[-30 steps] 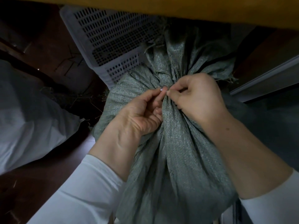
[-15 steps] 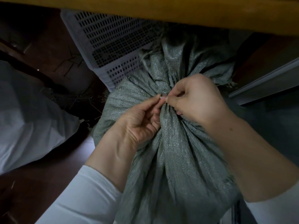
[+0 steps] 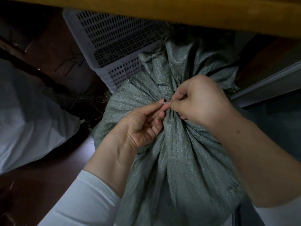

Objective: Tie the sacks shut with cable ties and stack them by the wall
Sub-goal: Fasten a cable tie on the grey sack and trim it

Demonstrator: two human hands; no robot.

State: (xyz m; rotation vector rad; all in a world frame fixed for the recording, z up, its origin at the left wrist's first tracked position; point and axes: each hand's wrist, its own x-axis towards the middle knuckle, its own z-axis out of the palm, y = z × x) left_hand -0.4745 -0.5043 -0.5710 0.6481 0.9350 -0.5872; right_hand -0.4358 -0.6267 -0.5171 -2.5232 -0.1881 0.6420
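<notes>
A grey-green woven sack stands in front of me, its mouth gathered into a tight neck with the loose top fanning out above. Both hands meet at that neck. My left hand pinches a small pale piece of cable tie between thumb and forefinger. My right hand comes in from the right, fingers curled, pinching the same spot against the fabric. The rest of the tie around the neck is hidden in the folds.
A pale perforated plastic crate lies just behind the sack on the left. A white filled sack lies on the dark floor at left. A yellow-brown beam crosses the top. A grey ledge runs at right.
Both hands have stayed at the sack's neck, working the tie with small finger movements. The view has shifted slightly lower over the sack.
</notes>
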